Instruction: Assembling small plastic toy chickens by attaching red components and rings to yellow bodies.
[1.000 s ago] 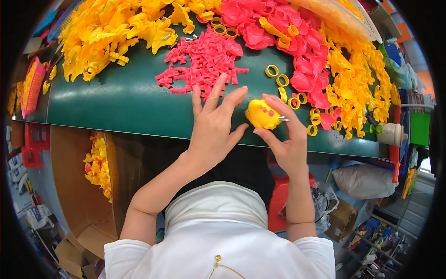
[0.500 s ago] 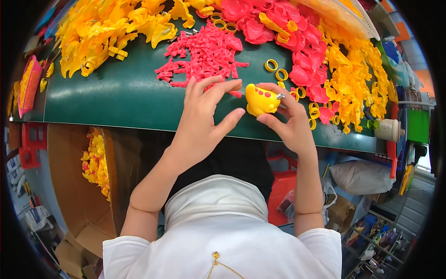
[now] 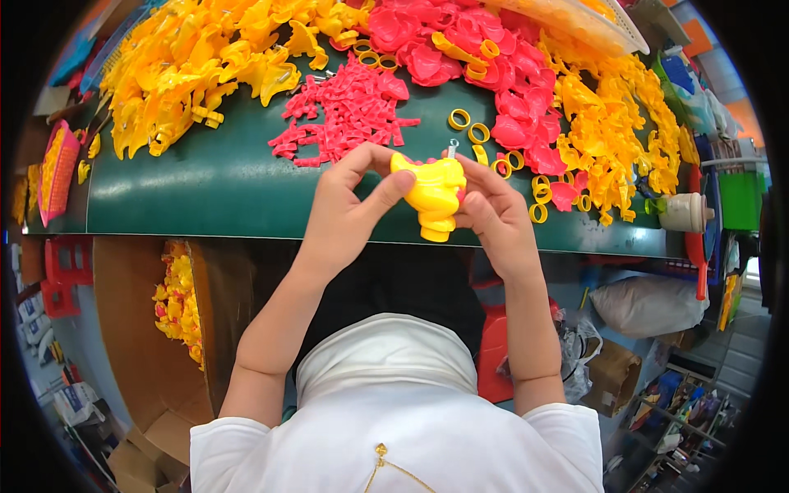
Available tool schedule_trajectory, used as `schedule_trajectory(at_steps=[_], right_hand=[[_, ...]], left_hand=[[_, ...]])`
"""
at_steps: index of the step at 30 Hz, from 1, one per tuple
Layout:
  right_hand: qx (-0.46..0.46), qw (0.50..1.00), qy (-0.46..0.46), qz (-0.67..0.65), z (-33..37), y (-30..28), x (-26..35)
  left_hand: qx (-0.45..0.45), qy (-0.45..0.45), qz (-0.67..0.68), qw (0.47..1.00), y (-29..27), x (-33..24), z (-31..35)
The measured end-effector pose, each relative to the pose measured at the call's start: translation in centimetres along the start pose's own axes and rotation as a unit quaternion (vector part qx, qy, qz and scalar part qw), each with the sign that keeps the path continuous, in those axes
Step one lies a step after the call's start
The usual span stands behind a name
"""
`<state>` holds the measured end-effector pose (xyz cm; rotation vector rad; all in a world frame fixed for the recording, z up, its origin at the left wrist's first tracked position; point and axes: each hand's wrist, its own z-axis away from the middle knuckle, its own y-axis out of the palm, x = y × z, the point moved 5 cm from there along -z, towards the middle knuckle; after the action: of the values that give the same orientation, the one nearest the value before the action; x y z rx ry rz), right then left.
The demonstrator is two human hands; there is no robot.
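Above the near edge of the dark green table [image 3: 181,193], a yellow plastic toy figure [image 3: 434,195] with pinkish-red parts is held up between both hands. A small silver metal piece [image 3: 452,149] sticks up from its top right. My left hand [image 3: 343,215] pinches the toy's left end between thumb and fingers. From the right, my right hand [image 3: 508,223] grips the other side, its fingertips partly behind the toy. Just beyond the hands lies a heap of small pinkish-red plastic pieces [image 3: 349,111]. Yellow rings [image 3: 478,133] lie loose beyond my right hand.
Yellow molded parts [image 3: 181,70] are heaped far left, more yellow parts [image 3: 612,135] at right. Red rounded shells [image 3: 526,107] lie between. A pink basket [image 3: 59,177] sits at the left end, a white cup [image 3: 684,212] at the right. Below left, a cardboard box [image 3: 123,329] holds yellow-and-red toys.
The toy has been turned, so its red-spotted side no longer faces up and its yellow base points toward me. My left hand, apart from it before, has closed on its left end.
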<state>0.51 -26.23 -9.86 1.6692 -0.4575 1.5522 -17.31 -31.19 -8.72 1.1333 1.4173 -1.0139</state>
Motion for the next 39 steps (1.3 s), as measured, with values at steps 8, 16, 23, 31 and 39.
schedule_trajectory(at_steps=[8, 16, 23, 31, 39], right_hand=[[-0.04, 0.994, -0.068, 0.075, 1.5, 2.7, 0.6], [-0.248, 0.828, -0.186, 0.466, 6.0, -0.2, 3.0], [-0.414, 0.69, -0.166, 0.57, 8.6, -6.7, 1.2], [-0.34, 0.726, -0.235, 0.55, 5.4, -2.6, 2.0], [-0.4, 0.652, -0.208, 0.61, 5.3, -7.1, 3.9]], left_hand=[[0.014, -0.075, 0.149, 0.986, 0.4, 0.9, 0.6], [-0.298, -0.018, -0.103, 0.949, -11.9, -2.8, 8.0], [-0.239, -0.25, -0.629, 0.697, -27.0, -4.2, 17.5], [0.114, 0.225, -0.467, 0.848, 1.8, -4.5, -0.1], [0.128, 0.289, -0.514, 0.798, 7.7, 0.4, -8.2]])
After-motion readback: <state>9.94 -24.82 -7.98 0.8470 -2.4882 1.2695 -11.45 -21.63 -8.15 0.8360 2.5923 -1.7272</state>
